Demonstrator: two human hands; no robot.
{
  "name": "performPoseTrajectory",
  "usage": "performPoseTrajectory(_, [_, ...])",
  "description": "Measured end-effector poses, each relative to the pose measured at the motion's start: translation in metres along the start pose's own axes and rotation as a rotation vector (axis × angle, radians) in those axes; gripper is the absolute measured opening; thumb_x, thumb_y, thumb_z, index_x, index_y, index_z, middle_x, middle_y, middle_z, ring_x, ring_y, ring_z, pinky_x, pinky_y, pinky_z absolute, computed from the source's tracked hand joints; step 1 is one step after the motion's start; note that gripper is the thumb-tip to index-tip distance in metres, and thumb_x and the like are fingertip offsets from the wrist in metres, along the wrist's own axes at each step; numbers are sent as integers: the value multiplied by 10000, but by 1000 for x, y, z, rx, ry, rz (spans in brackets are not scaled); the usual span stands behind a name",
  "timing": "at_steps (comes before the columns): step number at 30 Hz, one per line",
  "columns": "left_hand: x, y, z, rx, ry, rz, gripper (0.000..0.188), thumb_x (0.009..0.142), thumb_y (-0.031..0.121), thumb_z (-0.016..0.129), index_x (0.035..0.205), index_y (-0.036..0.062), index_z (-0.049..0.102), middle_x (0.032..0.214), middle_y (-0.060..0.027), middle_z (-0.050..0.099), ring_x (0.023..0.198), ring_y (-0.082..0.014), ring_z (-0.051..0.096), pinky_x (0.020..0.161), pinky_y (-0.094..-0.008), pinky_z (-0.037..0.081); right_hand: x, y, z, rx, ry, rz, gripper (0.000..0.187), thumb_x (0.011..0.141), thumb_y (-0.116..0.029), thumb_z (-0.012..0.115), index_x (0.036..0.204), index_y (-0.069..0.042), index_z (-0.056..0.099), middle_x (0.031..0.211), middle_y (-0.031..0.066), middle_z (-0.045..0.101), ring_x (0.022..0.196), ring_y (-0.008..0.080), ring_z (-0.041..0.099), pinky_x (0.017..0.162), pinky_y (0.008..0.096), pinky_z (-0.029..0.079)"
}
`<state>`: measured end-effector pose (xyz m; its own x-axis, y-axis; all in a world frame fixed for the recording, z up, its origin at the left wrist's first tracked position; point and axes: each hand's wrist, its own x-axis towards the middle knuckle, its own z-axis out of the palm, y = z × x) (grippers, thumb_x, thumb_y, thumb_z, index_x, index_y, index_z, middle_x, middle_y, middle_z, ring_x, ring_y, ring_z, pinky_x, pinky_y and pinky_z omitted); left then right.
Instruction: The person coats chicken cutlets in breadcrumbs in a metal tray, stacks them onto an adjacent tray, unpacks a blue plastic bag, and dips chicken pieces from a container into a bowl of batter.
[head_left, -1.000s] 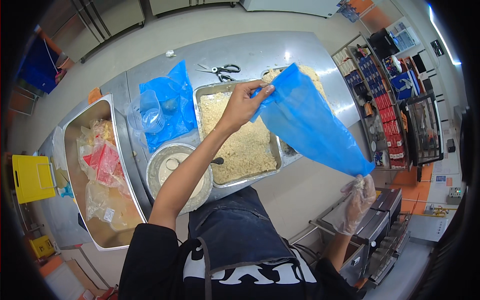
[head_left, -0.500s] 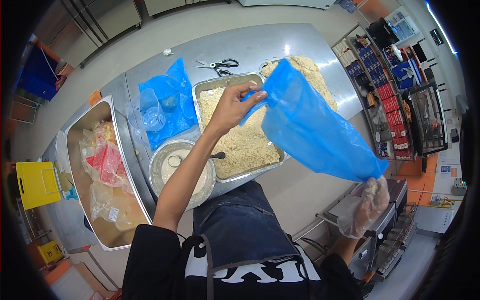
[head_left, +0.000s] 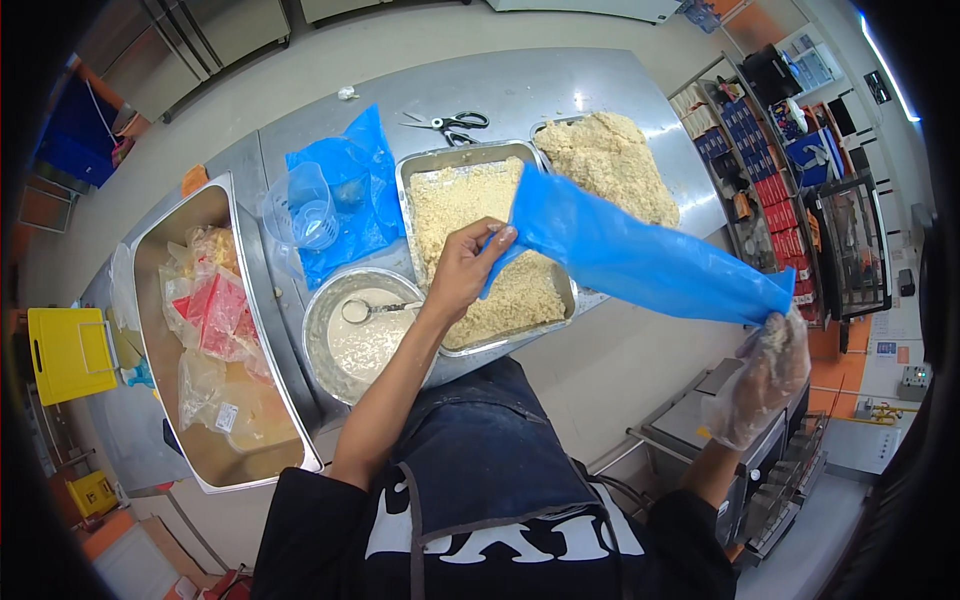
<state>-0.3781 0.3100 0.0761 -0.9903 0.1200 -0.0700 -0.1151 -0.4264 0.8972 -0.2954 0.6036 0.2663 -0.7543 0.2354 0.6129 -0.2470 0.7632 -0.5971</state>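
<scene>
A blue plastic bag (head_left: 640,245) is stretched between my two hands, above the right part of the table. My bare left hand (head_left: 468,268) pinches one end of it over a metal tray (head_left: 404,200) of pale crumbs (head_left: 512,305). My right hand (head_left: 770,365), in a clear plastic glove with crumbs stuck on it, grips the other end out past the table edge. Left of my forearm stands a metal bowl (head_left: 312,345) of whitish batter (head_left: 368,345), with a round-headed spoon or ladle (head_left: 358,311) resting in it.
Behind the tray lie black-handled scissors (head_left: 450,125); right of it, another crumb-heaped tray (head_left: 610,165). A clear measuring jug (head_left: 300,205) rests on a blue plastic sheet (head_left: 375,220). At left, a deep steel container (head_left: 150,330) holds plastic packaging (head_left: 215,310). Shelves (head_left: 745,160) stand far right.
Both hands have moved: the left down toward the tray's middle, the right slightly up and outward. The blue bag is pulled longer, narrower and flatter between them.
</scene>
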Motion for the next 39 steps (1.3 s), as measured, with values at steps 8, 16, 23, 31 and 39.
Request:
performPoseTrajectory(8, [-35,-11,-10,-39,78,-74,193,1013,198,585,963,25,652,726,36,572,659,-16,469,599,-208,384,-7,-6,7,19,-103,-50,222,994,-112,571,1148,32,641,739,24,583,567,56,470,509,218,350])
performPoseTrajectory(16, [-54,-27,-13,-77,174,-43,219,1030,243,548,957,55,635,687,43,528,610,-26,442,546,-220,362,-10,-9,8,103,-129,-24,214,991,-93,576,1151,27,651,853,67,636,556,50,481,483,206,370])
performPoseTrajectory(23, [-64,-32,-17,-149,220,30,221,1054,226,488,983,51,603,849,-18,605,734,-72,556,632,-236,448,-11,-21,24,56,-206,-107,209,995,-100,576,1154,12,651,802,-1,556,592,42,437,513,203,343])
performPoseTrajectory(31, [-70,-15,-12,-353,292,-44,301,1075,277,408,1093,9,545,981,-93,645,872,-170,671,775,-330,595,-17,-30,30,199,-403,-232,221,989,-102,585,1170,12,643,880,31,601,610,56,471,515,207,352])
performPoseTrajectory(39, [-72,-14,-34,-336,274,-82,290,1072,274,409,1130,13,523,1075,-136,651,889,-218,687,779,-339,597,-24,-27,38,205,-276,-111,167,976,-105,608,1096,-13,676,855,26,606,576,43,455,492,221,328])
